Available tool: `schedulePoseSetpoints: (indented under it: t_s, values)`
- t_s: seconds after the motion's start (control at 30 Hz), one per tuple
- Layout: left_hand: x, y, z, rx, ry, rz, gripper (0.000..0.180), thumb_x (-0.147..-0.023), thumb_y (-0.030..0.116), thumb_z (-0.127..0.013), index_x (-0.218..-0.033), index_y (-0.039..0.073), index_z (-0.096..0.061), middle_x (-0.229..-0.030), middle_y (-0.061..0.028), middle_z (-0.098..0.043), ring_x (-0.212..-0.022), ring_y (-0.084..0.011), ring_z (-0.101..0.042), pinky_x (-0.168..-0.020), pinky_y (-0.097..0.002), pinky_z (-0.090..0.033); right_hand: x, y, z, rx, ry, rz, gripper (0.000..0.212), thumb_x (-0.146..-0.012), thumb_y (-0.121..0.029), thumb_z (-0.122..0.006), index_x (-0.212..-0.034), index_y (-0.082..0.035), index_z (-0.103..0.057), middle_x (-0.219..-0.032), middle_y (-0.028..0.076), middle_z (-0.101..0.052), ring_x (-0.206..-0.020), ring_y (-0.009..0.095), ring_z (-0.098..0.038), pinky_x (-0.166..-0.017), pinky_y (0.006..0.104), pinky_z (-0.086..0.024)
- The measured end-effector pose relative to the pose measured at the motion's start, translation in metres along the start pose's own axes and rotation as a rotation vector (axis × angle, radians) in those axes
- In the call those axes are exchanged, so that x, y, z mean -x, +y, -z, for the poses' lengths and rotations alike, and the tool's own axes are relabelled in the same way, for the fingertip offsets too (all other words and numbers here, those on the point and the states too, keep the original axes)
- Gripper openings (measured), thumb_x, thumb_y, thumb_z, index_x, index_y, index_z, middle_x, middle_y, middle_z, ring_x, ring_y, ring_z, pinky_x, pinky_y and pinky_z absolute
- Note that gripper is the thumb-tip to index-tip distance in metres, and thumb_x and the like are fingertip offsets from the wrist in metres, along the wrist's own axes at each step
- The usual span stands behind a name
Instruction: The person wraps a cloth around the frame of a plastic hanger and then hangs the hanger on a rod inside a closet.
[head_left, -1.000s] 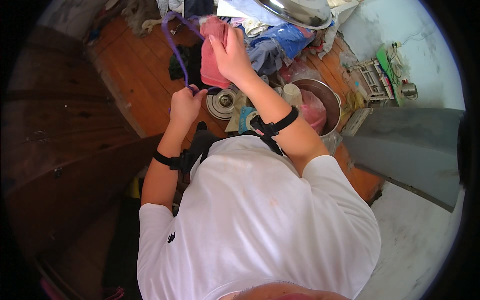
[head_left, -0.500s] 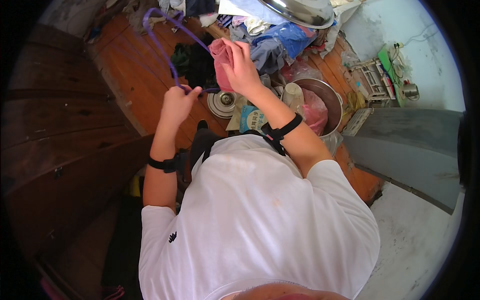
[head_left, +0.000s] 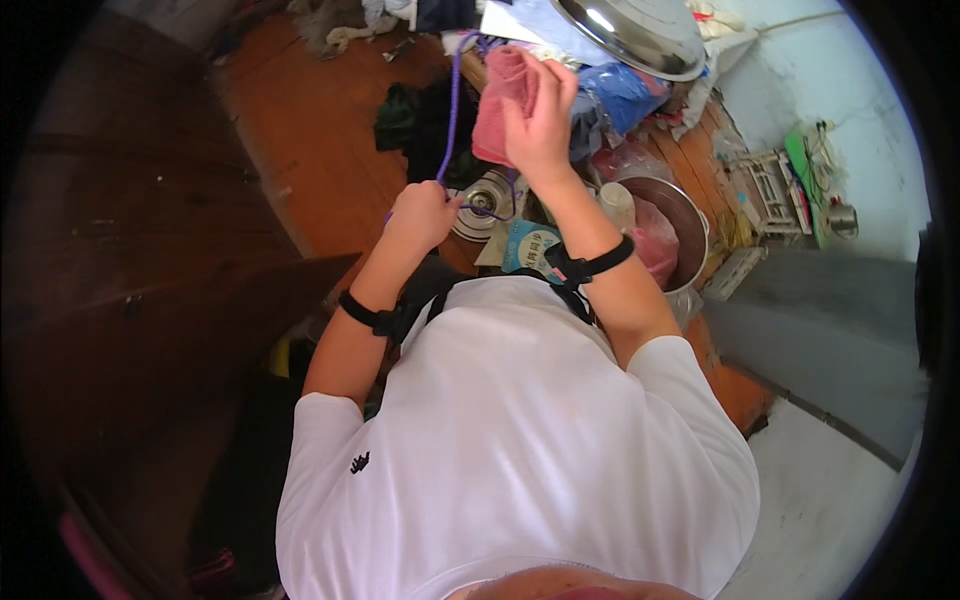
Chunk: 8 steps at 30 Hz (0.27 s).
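Observation:
A rolled pinkish-red towel [head_left: 497, 122] is held upright in my right hand [head_left: 543, 128], whose fingers wrap its right side. To the left and lower down, my left hand [head_left: 421, 214] is closed around a purple cord [head_left: 453, 112]. From that fist the cord rises and bends over toward the top of the towel. Another stretch of it loops to the right beneath the towel. Where the cord passes behind the towel is hidden. Below the loop lies a round metal lid-like disc [head_left: 470, 224] on the floor.
A large pot [head_left: 704, 235] with a pink plastic bag [head_left: 655, 240] and a pale cup [head_left: 617, 206] stands right. Beyond are piled clothes [head_left: 622, 92] and a shiny metal lid [head_left: 650, 45]. A blue booklet [head_left: 530, 246] lies near me. Dark wooden furniture [head_left: 130, 240] flanks the left, a grey panel [head_left: 820, 320] the right.
Both hands have shifted right in view, along with the towel and cord. The wide cord loop on the left has been drawn in and now hangs closer to the towel.

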<state>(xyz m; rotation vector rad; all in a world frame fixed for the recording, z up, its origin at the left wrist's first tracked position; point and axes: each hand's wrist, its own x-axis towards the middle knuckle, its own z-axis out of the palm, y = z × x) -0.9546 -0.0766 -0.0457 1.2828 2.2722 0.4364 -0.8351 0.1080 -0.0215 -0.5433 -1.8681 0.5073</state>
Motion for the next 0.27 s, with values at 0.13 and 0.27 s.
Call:
schedulePoseSetpoints:
  t_s: [0.13, 0.27]
  values:
    - [0.009, -0.020, -0.015, -0.097, -0.061, -0.057, 0.040, -0.094, 0.032, -0.082, -0.088, -0.007, -0.078, -0.088, -0.0332, -0.073, -0.088, -0.0509, -0.074, -0.082, -0.0564, -0.060, -0.021, -0.007, 0.001, 0.018, -0.018, 0.024, 0.067, -0.092, -0.006, -0.079, -0.155, -0.015, -0.057, -0.143, 0.017, -0.046, -0.126, 0.043, -0.059, -0.108, 0.0485, -0.052]
    - [0.014, -0.021, -0.009, -0.117, -0.082, -0.021, 0.036, -0.091, 0.031, -0.085, -0.093, -0.004, -0.081, -0.090, -0.0318, -0.075, -0.090, -0.0525, -0.074, -0.085, -0.0552, -0.062, -0.038, -0.011, 0.004, -0.009, -0.326, -0.153, 0.066, -0.095, -0.013, -0.078, -0.157, -0.014, -0.055, -0.147, 0.011, -0.046, -0.133, 0.041, -0.056, -0.111, 0.0490, -0.050]
